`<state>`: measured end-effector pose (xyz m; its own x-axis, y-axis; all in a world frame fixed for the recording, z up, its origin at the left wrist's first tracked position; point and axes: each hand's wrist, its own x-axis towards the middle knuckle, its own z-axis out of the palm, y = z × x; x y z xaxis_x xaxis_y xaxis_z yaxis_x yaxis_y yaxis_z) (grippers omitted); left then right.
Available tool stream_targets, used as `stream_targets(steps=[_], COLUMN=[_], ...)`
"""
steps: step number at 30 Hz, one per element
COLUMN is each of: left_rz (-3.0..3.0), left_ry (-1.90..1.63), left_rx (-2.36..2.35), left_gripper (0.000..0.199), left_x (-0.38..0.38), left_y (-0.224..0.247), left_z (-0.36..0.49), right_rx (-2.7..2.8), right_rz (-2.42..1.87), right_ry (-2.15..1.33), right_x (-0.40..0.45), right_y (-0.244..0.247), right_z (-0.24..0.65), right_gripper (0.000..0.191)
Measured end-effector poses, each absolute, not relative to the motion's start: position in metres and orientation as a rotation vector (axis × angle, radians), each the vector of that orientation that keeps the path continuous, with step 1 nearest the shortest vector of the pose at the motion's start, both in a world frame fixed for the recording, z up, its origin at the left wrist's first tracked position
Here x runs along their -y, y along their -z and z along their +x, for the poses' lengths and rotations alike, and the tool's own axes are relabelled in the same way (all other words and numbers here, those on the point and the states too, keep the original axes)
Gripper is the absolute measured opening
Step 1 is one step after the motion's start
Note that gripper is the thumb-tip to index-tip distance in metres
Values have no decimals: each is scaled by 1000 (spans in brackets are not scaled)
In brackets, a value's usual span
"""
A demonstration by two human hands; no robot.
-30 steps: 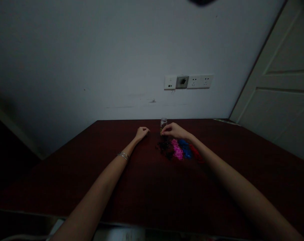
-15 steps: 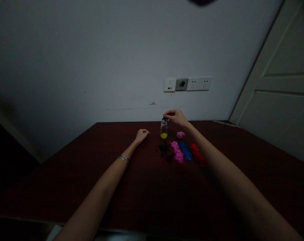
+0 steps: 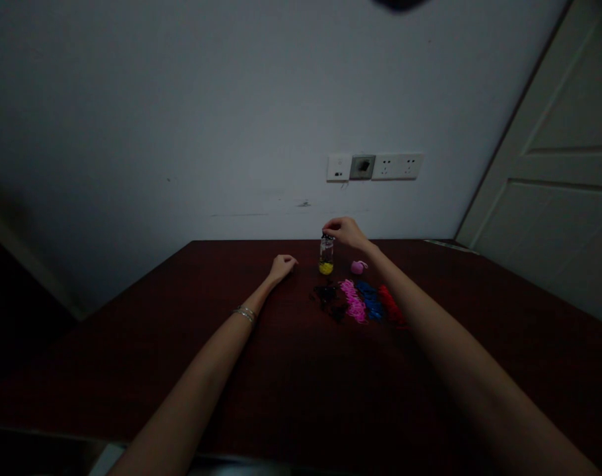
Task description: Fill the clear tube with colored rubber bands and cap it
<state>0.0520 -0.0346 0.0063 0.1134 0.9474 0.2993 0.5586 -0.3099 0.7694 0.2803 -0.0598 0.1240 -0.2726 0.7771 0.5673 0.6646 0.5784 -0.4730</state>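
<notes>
A clear bottle stands upright on the table, with yellow pieces at its bottom. My right hand is over its mouth, fingers pinched on small black pieces. My left hand rests on the table left of the bottle, fingers curled; whether it holds anything is hidden. Loose black pieces lie in front of the bottle. To their right are a pink pile, a blue pile and a red pile, partly behind my right forearm. A round pink object sits right of the bottle.
The dark red table reaches back to a pale wall. A row of sockets is on the wall above the bottle. A panelled door stands at the right.
My right hand has lowered slightly onto the bottle's mouth, and the black pieces in its fingers are now at the opening. My left hand stays in place on the table.
</notes>
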Motion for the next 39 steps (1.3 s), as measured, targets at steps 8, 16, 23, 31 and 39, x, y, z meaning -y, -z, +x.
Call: stream_targets(steps=[8,16,23,31,39], left_rz=[1929,1922,1937,1944,1921], left_ry=[-1085,-1081,-1086,-1093,-1076], left_rx=[-1464,-1462,-1456,-1442,-1470], left_gripper=[24,23,23,23,24], left_x=[37,36,34,32,29], left_y=[-9,-7,-6,-4,-2], left_z=[53,53,51,51,51], right_rx=[2014,2018,2050,2074,2054], right_rz=[-1171,-1178,-1214,-1227,-1216], right_ry=[-175,-178,-200,-232,-247], right_x=[61,63,63,62,61], right_y=[-122,-126,-127,-130,-129], right_z=[280,281,280,275,275], right_gripper=[17,17,16,16,16])
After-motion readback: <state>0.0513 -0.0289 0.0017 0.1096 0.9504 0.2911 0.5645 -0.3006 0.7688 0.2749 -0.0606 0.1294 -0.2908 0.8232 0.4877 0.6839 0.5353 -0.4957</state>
